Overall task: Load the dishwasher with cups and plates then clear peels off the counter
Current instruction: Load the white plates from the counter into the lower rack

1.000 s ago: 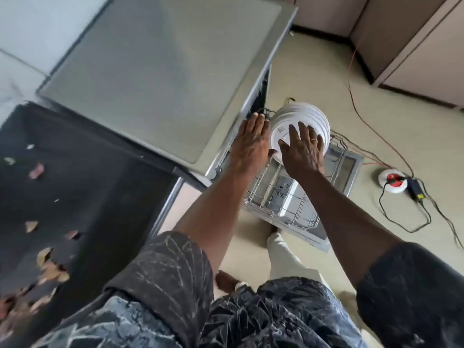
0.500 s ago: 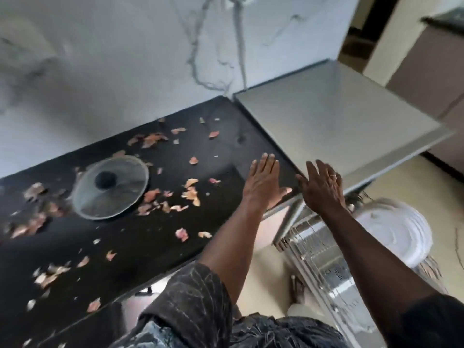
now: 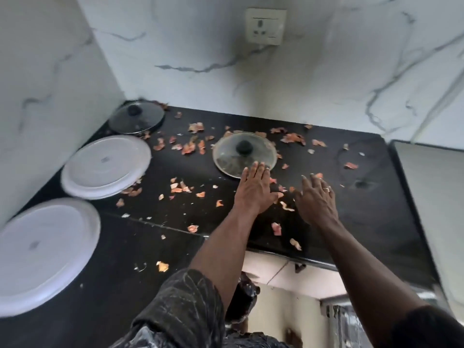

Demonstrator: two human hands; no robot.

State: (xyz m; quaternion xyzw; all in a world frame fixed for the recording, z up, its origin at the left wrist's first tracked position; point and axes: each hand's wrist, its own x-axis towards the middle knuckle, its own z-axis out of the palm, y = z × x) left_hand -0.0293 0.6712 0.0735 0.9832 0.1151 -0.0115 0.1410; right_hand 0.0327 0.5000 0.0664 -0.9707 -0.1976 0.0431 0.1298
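Note:
Orange-pink peels (image 3: 192,146) lie scattered over the black counter (image 3: 364,212). My left hand (image 3: 254,188) reaches over the counter with straight fingers, its tips at the near rim of a glass lid (image 3: 244,153). My right hand (image 3: 316,198) is beside it to the right, fingers straight, over a few peels; it wears a ring. Both hands hold nothing. Two white plates lie upside down at the left, one further back (image 3: 105,167) and one nearer (image 3: 45,254).
A second glass lid (image 3: 136,117) sits in the back left corner. The grey dishwasher top (image 3: 431,204) adjoins the counter on the right, with part of its rack (image 3: 339,322) showing below. A wall socket (image 3: 265,26) is on the marble wall.
My view swung from the dishwasher rack and its plates up to the counter. Both hands moved from the plates in the rack to over the peels near the glass lid.

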